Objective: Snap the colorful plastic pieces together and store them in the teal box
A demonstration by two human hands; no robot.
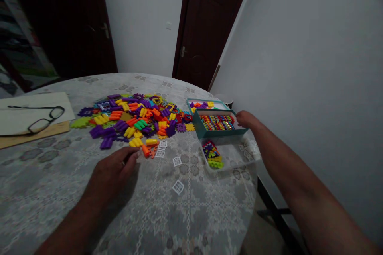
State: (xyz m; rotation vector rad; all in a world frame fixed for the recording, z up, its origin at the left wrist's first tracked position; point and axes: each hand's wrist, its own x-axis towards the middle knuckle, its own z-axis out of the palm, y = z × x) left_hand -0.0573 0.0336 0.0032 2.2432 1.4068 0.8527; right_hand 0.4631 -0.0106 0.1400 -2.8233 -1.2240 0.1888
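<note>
My left hand (pixel 115 169) lies low over the table, its fingers curled and the thumb bent in toward them. Just beyond its fingertips are an orange peg-like piece (pixel 145 151) and a yellow one (pixel 152 142); whether anything is between the fingers is hidden. At the right, my right hand (pixel 245 120) is closed at the right end of a teal box (pixel 206 132), its fingers partly hidden at the rim. Rows of small multicoloured pieces (pixel 217 122) fill this box. It stands at the back edge of a clear plastic bin (pixel 231 153).
A big heap of plastic building pieces (pixel 134 117) covers the table's middle. White window-shaped pieces (pixel 178 187) lie in front. Behind the teal box is a teal lid or tray (pixel 191 101) with more pieces. Eyeglasses (pixel 42 124) rest on a board at left. A wall borders the right.
</note>
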